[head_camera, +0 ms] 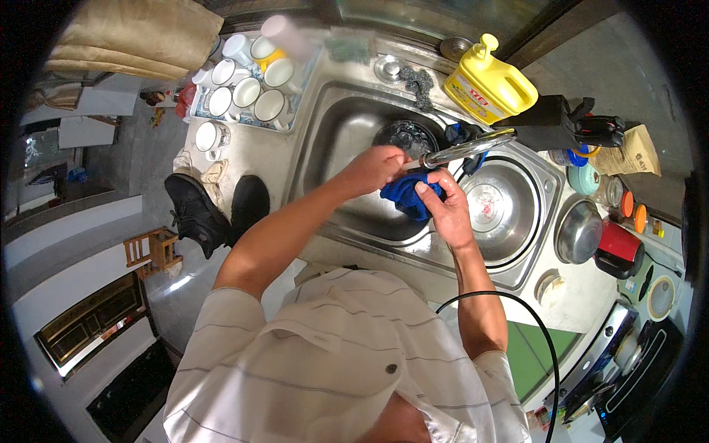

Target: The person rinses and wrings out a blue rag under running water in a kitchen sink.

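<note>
Over the large basin of a stainless steel double sink (338, 119), my right hand (451, 207) pinches a wet, bunched blue cloth (410, 195) between thumb and fingers. My left hand (381, 169) is curled at the cloth's upper left edge; its fingertips are hidden, so whether it grips the cloth cannot be told. A chrome faucet (471, 147) reaches over the basin, its outlet close above both hands, with water running. Behind the hands, a dark round thing with water (407, 137) lies in the basin. Dark blue fabric (462, 133) hangs behind the faucet.
A tray (285, 128) of several mugs stands left, beside a lone mug (208, 137) and black shoes (250, 206). Behind the sink are a steel scrubber (418, 87) and yellow detergent jug (490, 83). A metal bowl (579, 230) sits right. A black cable (545, 326) loops near my right forearm.
</note>
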### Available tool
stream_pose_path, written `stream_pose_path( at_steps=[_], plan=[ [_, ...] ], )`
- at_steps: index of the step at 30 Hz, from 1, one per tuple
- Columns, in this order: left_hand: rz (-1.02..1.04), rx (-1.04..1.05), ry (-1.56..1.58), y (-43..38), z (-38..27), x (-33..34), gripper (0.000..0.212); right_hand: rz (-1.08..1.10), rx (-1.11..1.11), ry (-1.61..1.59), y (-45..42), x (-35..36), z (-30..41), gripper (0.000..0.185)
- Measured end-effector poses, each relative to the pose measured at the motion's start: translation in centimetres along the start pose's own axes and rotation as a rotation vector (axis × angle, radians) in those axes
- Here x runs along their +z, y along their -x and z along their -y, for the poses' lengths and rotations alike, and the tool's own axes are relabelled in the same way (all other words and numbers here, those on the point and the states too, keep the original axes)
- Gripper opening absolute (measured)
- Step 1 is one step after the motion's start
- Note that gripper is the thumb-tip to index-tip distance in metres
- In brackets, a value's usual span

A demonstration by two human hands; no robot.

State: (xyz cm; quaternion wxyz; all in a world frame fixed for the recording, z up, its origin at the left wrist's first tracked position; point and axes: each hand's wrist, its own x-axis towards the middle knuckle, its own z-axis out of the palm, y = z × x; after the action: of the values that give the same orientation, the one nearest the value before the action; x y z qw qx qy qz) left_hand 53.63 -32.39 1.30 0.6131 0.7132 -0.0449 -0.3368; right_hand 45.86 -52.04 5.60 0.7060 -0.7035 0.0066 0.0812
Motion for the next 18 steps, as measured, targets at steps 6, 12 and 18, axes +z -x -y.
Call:
stream_pose_path(
  at_steps=[6, 12, 18],
  plan=[
    [-0.131, -0.109, 0.412, -0.7, 2.3, -1.4, 0.025, 0.059, 0.044, -0.031, 0.0, 0.7, 1.6, 0.011],
    [-0.223, -0.212, 0.161, -2.9, 3.9, -0.7, 0.021, 0.093, -0.125, 0.184, 1.1, -0.4, 1.2, 0.013],
    [-0.34, 0.267, -0.582, -2.7, 6.4, 0.9, 0.028, 0.038, -0.054, 0.068, 1.2, -0.1, 2.7, 0.012]
  ],
)
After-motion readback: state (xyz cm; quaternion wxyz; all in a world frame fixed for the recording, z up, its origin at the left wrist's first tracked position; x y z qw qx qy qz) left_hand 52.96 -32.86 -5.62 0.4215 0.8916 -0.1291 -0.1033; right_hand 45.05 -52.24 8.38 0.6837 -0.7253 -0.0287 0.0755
